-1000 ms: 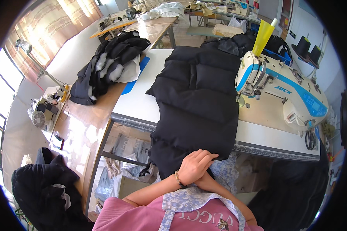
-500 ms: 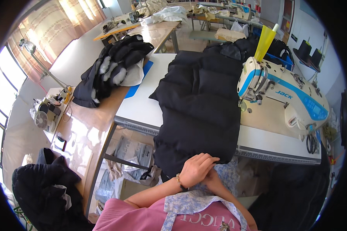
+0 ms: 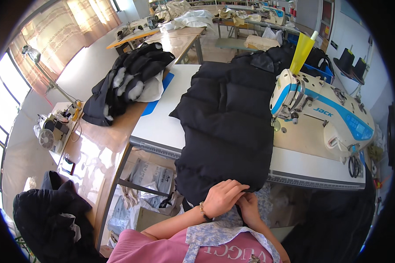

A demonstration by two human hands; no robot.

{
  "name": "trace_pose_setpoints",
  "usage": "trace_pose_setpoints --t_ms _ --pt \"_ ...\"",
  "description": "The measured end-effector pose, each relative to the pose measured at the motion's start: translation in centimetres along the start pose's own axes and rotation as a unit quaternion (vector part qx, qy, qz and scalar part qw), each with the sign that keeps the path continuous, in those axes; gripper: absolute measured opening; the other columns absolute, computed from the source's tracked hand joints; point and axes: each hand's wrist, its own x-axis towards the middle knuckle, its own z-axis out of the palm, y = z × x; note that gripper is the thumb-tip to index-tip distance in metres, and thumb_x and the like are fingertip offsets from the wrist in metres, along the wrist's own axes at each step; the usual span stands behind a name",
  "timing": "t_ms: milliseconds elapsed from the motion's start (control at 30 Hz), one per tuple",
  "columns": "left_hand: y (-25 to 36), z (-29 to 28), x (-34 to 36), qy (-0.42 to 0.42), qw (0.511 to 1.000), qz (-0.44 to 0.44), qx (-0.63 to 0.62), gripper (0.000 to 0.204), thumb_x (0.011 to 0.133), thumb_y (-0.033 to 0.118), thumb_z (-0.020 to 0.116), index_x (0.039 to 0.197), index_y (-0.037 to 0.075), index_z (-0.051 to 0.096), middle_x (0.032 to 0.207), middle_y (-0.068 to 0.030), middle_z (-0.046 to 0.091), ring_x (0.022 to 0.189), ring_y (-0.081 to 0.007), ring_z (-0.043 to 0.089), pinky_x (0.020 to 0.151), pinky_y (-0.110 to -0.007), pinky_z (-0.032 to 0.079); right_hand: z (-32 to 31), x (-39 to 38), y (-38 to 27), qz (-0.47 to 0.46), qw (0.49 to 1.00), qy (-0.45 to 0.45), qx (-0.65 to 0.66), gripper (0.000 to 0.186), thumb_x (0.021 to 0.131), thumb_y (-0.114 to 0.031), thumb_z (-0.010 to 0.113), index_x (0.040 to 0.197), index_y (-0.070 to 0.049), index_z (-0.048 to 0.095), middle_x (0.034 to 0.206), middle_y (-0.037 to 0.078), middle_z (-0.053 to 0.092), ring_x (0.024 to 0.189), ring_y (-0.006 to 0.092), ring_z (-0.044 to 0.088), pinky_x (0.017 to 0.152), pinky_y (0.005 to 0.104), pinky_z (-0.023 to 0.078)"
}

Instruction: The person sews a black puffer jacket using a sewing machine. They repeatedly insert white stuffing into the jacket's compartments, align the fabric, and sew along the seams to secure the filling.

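A black quilted padded piece [image 3: 226, 131] lies over the white sewing table [image 3: 156, 127] and hangs over its front edge, beside a white and blue sewing machine [image 3: 316, 114] with a yellow holder on top. At the piece's near edge, my left hand [image 3: 221, 197] has its fingers curved together over the hem, gripping it. My right hand [image 3: 250, 208] is just to its right and lower, fingers closed on the same edge and partly hidden by the left fingertips. A beaded bracelet is on my left wrist.
A side table [image 3: 92, 153] at the left carries a heap of black padded pieces [image 3: 127, 79], a phone [image 3: 68, 164] and a small fan [image 3: 46, 138]. More black garments [image 3: 48, 210] are at lower left. Scissors [image 3: 354, 166] sit at the machine table's right. Other machine tables stand behind.
My right hand has come out from under the left one to the right and shows more, at the hem. The surroundings sit a little lower in view; the piece still lies on the table.
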Motion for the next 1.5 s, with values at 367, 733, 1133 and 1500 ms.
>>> trace_pose_setpoints --t_ms 367,733,1133,1500 --pt "0.0 0.2 -0.2 -0.001 1.000 -0.013 0.002 0.033 0.080 0.002 0.069 0.113 0.005 0.068 0.093 -0.0075 0.067 0.081 -0.0249 0.066 0.070 -0.035 0.054 1.7 -0.5 -2.0 0.009 1.000 0.016 0.016 0.017 0.099 -0.010 0.057 0.103 0.006 0.061 0.098 0.009 0.069 0.091 0.0132 0.064 0.079 0.0288 0.052" --pt "0.3 0.0 0.4 0.003 1.000 0.021 0.000 0.046 0.064 0.001 0.074 0.110 0.007 0.069 0.097 -0.0063 0.067 0.086 -0.0251 0.066 0.073 -0.035 0.052 2.3 -1.0 -2.1 -0.007 0.992 -0.087 -0.093 0.026 0.094 -0.009 0.058 0.118 0.003 0.057 0.108 0.007 0.066 0.102 0.0138 0.061 0.085 0.0308 0.050" --pt "1.4 -2.3 2.6 -0.017 0.997 0.075 0.021 0.051 0.062 -0.009 0.063 0.109 0.007 0.074 0.110 -0.0095 0.069 0.080 -0.0240 0.063 0.067 -0.033 0.051 4.2 1.4 -4.0 -0.250 0.964 0.005 -0.096 0.059 0.093 0.007 0.048 0.149 -0.005 0.033 0.129 0.014 0.055 0.113 0.0189 0.059 0.093 0.0301 0.050" --pt "0.9 -2.1 2.3 -0.099 0.981 0.146 0.075 0.044 0.065 0.002 0.068 0.109 0.010 0.074 0.104 -0.0032 0.068 0.073 -0.0175 0.060 0.063 -0.029 0.053 -1.3 0.3 -10.0 -0.484 0.720 0.060 -0.494 0.049 0.073 -0.003 0.078 0.119 -0.011 0.065 0.120 0.005 0.063 0.115 0.0248 0.058 0.101 0.0414 0.045"
